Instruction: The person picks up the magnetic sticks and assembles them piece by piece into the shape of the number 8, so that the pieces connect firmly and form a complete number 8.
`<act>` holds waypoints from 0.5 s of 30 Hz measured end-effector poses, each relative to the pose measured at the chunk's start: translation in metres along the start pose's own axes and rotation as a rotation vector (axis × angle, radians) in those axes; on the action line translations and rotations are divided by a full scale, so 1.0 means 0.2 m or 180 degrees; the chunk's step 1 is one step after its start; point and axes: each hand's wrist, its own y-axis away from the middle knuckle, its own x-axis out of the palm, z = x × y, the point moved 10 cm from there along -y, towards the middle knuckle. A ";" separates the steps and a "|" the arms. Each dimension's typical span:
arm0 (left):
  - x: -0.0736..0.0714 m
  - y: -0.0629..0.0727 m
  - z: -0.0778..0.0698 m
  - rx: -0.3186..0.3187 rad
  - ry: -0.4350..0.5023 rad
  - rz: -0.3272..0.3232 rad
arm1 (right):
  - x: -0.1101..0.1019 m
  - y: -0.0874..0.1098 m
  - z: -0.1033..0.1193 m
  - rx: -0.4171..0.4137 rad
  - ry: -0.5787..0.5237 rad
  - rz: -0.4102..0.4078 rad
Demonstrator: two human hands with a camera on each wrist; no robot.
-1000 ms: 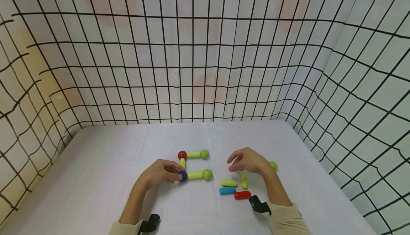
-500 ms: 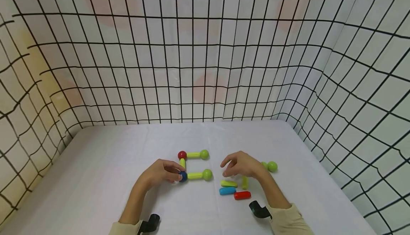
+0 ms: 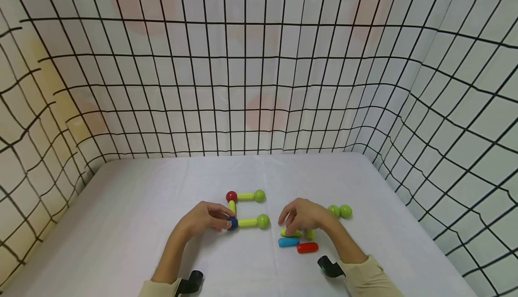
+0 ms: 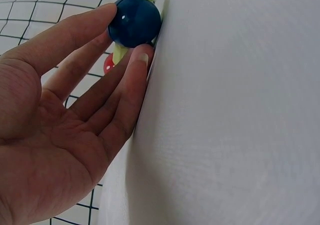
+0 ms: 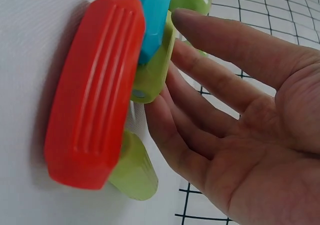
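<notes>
My left hand [image 3: 204,218] pinches a dark blue ball [image 4: 135,21] between thumb and fingers. This ball is a corner of a flat ball-and-rod toy frame on the table; green rods run from it to a red ball [image 3: 231,196] and a green ball [image 3: 263,221]. From the red ball another rod leads to a second green ball [image 3: 259,195]. My right hand [image 3: 305,216] has thumb and fingers around a short green rod [image 5: 155,77] that lies on the cloth, partly hidden. Touching or close by are a blue rod [image 3: 288,242], a red rod [image 3: 307,247] and another green rod [image 3: 310,235].
Beyond the right wrist, two loose green balls [image 3: 346,211] sit side by side. A white cloth covers the table [image 3: 141,189]. Black netting [image 3: 259,85] over white walls encloses the back and sides.
My right hand has moved left and down, onto the green rod. Both loose green balls now show past the right wrist. My left hand keeps its hold on the blue ball.
</notes>
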 end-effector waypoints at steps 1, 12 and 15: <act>0.00 0.00 0.00 -0.0005 0.0009 0.0003 | 0.00 0.00 0.00 0.0003 0.0014 -0.0001; 0.00 0.00 0.01 -0.0038 0.0027 0.0010 | -0.01 0.00 0.00 0.0021 0.0045 -0.0182; 0.01 -0.01 0.01 -0.0014 0.0027 0.0025 | -0.01 0.00 0.00 0.0024 0.0070 -0.0257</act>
